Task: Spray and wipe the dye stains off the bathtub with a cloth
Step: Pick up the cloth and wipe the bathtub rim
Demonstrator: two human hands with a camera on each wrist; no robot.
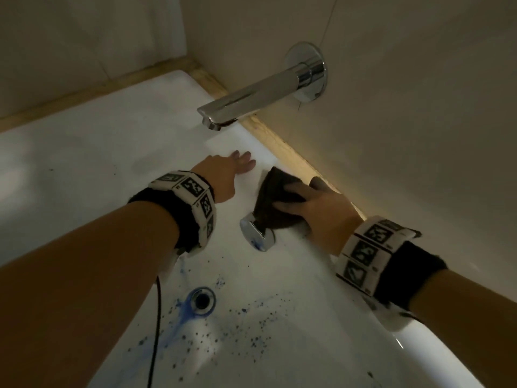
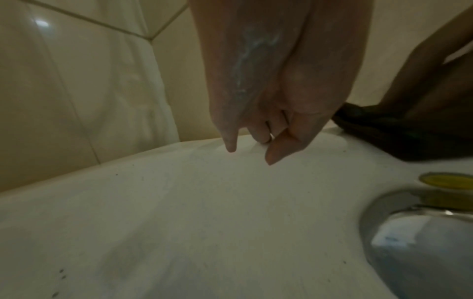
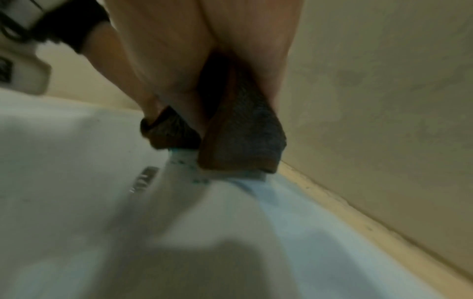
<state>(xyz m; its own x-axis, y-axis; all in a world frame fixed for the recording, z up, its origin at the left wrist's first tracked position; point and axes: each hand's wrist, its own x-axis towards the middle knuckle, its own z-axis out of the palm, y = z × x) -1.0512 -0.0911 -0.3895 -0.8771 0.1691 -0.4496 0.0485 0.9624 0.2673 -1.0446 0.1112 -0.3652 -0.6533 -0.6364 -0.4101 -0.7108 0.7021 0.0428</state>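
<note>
Blue dye stains (image 1: 181, 317) streak and speckle the white bathtub (image 1: 84, 169) floor around the drain (image 1: 202, 301). My right hand (image 1: 293, 198) grips a dark cloth (image 1: 272, 196) and presses it against the tub's end wall just under the rim, above the chrome overflow knob (image 1: 256, 233). In the right wrist view the cloth (image 3: 245, 141) sits pinched between thumb and fingers, with bluish-white foam (image 3: 184, 168) below it. My left hand (image 1: 243, 161) rests flat on the same wall to the left of the cloth, fingers straight and holding nothing. Its fingers (image 2: 231, 145) touch the tub.
A chrome spout (image 1: 251, 99) juts from the tiled wall (image 1: 405, 93) above my left hand. A yellowed sealant strip (image 1: 282, 144) runs along the tub's rim. A black cable (image 1: 156, 320) hangs from my left wrist over the stained floor. The overflow knob (image 2: 422, 242) carries blue marks.
</note>
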